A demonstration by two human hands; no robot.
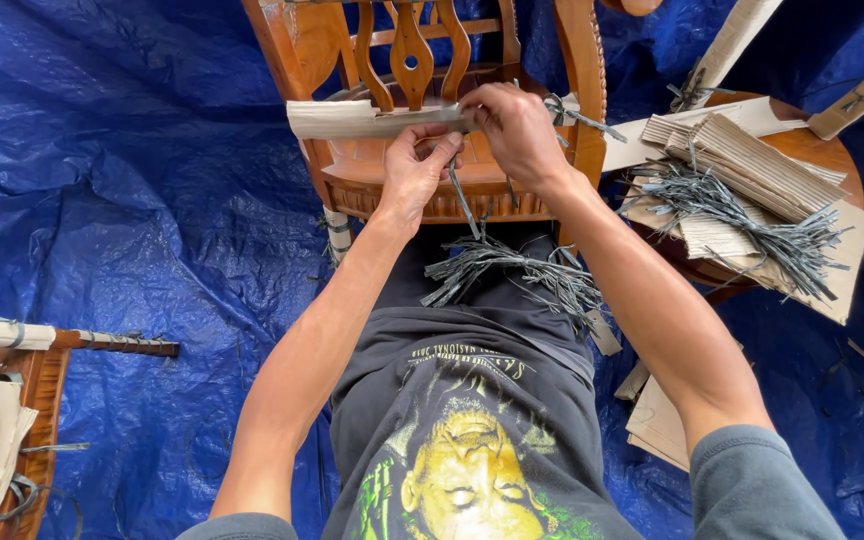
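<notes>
At the upper centre of the frame, the person's left hand (415, 168) was closed in a pinch on the lower edge of a long, flat strip of pale folded cardboard wrapping (352, 119), which lay across the carved back of a brown wooden chair (412, 50). A thin grey plastic strap (462, 198) hung down from the left fingers toward the lap. The right hand (517, 128), just beside and touching the strip's right end, had its fingers curled tight on that end; whether it also gripped the strap could not be told. Below the hands, in the middle of the frame, a loose bundle of grey plastic straps (512, 270) rested on the person's dark trousers. At the right of the frame, a stack of corrugated cardboard pieces (752, 165) with more grey straps (762, 225) strewn over it sat on a round wooden stool (832, 150). A crumpled blue plastic tarpaulin (132, 180) covered the ground all around.
</notes>
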